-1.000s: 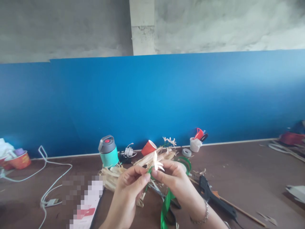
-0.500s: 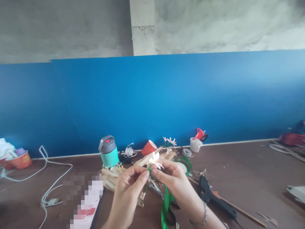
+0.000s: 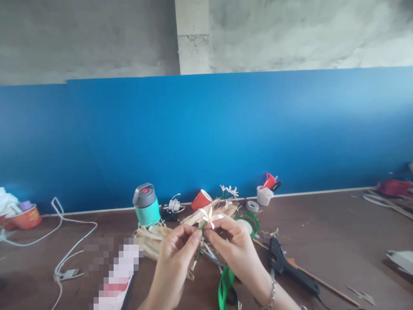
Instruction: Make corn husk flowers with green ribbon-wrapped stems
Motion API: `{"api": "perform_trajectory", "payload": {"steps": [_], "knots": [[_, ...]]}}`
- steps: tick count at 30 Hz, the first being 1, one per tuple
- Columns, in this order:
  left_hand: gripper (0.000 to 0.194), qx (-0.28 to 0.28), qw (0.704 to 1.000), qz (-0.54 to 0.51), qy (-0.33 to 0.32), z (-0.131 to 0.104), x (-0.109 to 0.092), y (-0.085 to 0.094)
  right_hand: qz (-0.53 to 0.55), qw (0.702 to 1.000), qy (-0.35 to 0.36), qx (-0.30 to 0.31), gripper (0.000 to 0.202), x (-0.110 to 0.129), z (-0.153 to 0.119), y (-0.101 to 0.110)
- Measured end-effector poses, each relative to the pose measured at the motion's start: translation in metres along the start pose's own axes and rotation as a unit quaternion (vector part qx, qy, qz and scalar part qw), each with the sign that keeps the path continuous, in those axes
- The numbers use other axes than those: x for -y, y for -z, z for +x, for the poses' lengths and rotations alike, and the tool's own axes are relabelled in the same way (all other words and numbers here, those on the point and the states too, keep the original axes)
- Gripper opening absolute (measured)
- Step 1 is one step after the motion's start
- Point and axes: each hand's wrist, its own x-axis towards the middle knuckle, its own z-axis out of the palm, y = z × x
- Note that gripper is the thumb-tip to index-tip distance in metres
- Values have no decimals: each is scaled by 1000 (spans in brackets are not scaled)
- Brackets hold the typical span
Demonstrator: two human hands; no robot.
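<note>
A cream-white flower with thin pointed petals stands upright between my two hands, its stem wrapped in green. My left hand pinches the green stem just below the petals. From the right, my right hand closes thumb and forefinger at the flower's base, close to the left fingertips. A green ribbon hangs in a loop below my right hand. Beneath and behind the hands lie dried husks and scissors, partly hidden.
Behind are a turquoise flask, a red cup, a second flower spray, a green tape roll and a white cup. A black glue gun lies right, a white cable left.
The flower has turned between my fingers, so its petals now spread differently. My right hand has shifted slightly, and the green ribbon below it has changed shape.
</note>
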Motion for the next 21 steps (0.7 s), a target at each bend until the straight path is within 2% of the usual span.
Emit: {"api": "perform_trajectory", "payload": {"steps": [3,6,10,14,18,21], "knots": [[30,-14,999,-28,16,2,0,-2,-43,998,50,-10,9,-1,1,0],[30,-6,1000,-12,10,2,2,-2,-66,995,76,-13,9,-1,1,-1],[29,7,1000,8,7,2,3,-1,-65,997,39,0,5,-3,0,0],[33,14,999,-43,27,0,-4,-3,-4,1000,-6,25,9,-5,0,2],[30,18,995,-86,53,-2,-12,-7,-25,999,4,19,7,-1,0,1],[29,11,995,-79,59,-3,-12,-8,-54,998,26,34,7,5,0,-2]]}}
